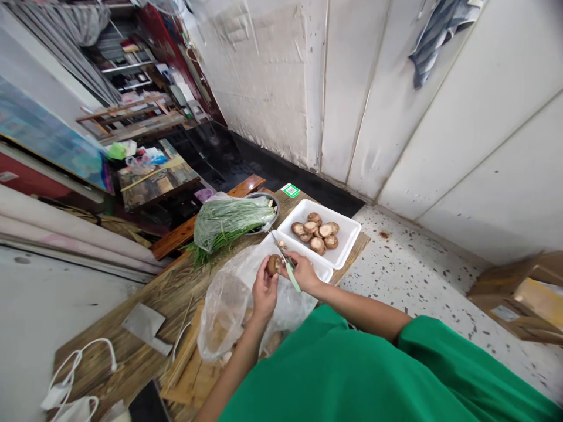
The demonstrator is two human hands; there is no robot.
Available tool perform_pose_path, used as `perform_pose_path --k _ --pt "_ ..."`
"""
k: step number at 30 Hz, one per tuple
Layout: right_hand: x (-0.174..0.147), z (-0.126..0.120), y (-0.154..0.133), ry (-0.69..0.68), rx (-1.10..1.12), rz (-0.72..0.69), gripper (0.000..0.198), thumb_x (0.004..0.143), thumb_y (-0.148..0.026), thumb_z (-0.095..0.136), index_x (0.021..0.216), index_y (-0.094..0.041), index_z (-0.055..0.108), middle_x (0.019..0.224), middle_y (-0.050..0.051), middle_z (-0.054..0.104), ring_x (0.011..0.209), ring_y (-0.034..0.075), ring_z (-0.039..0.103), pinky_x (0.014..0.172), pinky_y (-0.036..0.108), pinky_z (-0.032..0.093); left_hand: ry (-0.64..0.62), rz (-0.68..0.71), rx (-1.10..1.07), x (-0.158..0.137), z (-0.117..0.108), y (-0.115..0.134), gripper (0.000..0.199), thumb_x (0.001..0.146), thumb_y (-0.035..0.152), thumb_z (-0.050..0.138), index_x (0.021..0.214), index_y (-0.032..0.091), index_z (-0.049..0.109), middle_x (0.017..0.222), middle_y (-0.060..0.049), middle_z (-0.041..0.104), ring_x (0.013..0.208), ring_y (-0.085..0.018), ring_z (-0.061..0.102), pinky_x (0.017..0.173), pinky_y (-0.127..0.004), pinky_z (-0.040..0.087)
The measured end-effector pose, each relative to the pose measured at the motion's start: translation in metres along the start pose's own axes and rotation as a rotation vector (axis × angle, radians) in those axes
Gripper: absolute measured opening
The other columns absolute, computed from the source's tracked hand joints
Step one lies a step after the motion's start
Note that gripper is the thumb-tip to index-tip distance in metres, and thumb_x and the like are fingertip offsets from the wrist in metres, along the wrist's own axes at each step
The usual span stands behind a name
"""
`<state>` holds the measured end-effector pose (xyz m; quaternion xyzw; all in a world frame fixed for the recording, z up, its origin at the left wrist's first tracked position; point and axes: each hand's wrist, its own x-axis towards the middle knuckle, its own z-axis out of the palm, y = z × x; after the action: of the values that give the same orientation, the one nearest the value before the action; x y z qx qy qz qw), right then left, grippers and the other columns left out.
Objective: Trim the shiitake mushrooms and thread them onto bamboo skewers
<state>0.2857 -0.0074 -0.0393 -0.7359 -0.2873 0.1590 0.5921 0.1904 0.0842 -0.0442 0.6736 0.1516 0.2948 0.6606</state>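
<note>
**Left hand [264,293] Cradles Brown-Capped Shiitake Mushroom [273,265] Beside Heaped White Tray [346,241]**

You grip the single shiitake mushroom in the curled fingers of your left hand, its rounded, matte cap just nearer to you and to the left of the heaped tray. Your right hand [304,273] is closed on a slim cutting tool [292,278] with a smooth, pale-green handle; whether its thin grey blade touches the mushroom is too small to tell. In the smooth plastic heaped tray, shiitake mushrooms [317,231] pile up, brown skins against pale, round undersides. A second white tray [324,272] sits on its near side, partly beneath your hands.

Left of the heaped tray, a clear film sleeve wraps long, thin-stalked greens [233,217], their pale ends over a round bowl [276,214]. Nearer to you and left of the tray spreads a crumpled, translucent plastic bag [224,305]; farther left, a flat metal cleaver [144,325] lies on the table [185,287] of streaky-grained wood. To the tray's right, a brown cardboard box [497,293] stands on speckled terrazzo floor [387,275].
</note>
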Motion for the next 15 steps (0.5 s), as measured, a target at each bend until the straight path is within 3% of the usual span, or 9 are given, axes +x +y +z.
perform_pose_path --k 4,8,11,15 --pt "0.004 0.001 0.002 0.01 0.042 -0.032 0.041 0.065 -0.027 0.061 0.105 -0.016 0.058 0.085 0.002 0.064 0.072 0.015 0.057 0.07 0.027 0.045 -0.028 0.011 0.017 -0.003 0.001 -0.002 0.056 0.076 0.029 0.061 0.128 0.021 0.043 0.137 -0.01 0.041 0.125 -0.022 0.039 0.106 -0.036 0.026" --pt "0.014 -0.008 0.008 -0.139 0.111 -0.033 0.039 0.065 -0.023 0.057 0.103 -0.014 0.058 0.075 -0.001 0.062 0.064 0.012 0.053 0.062 0.023 0.044 0.029 -0.071 -0.026 0.001 -0.009 -0.012 0.055 0.074 0.031 0.062 0.125 0.019 0.046 0.133 -0.011 0.046 0.122 -0.023 0.042 0.105 -0.038 0.027" --pt "0.022 -0.018 0.014 -0.174 -0.026 0.018 0.038 0.063 -0.022 0.059 0.1 -0.015 0.061 0.072 -0.002 0.061 0.062 0.011 0.052 0.061 0.022 0.042 0.063 -0.203 -0.185 0.004 -0.017 -0.018 0.057 0.072 0.033 0.064 0.125 0.021 0.046 0.131 -0.011 0.048 0.12 -0.024 0.044 0.102 -0.04 0.032" --pt "0.028 -0.023 0.029 -0.114 -0.166 0.089 0.035 0.061 -0.025 0.064 0.095 -0.016 0.064 0.069 -0.002 0.06 0.063 0.013 0.052 0.061 0.024 0.042 0.058 -0.258 -0.322 0.005 -0.02 -0.017 0.055 0.072 0.03 0.065 0.124 0.027 0.048 0.136 -0.008 0.043 0.123 -0.023 0.041 0.102 -0.039 0.032"
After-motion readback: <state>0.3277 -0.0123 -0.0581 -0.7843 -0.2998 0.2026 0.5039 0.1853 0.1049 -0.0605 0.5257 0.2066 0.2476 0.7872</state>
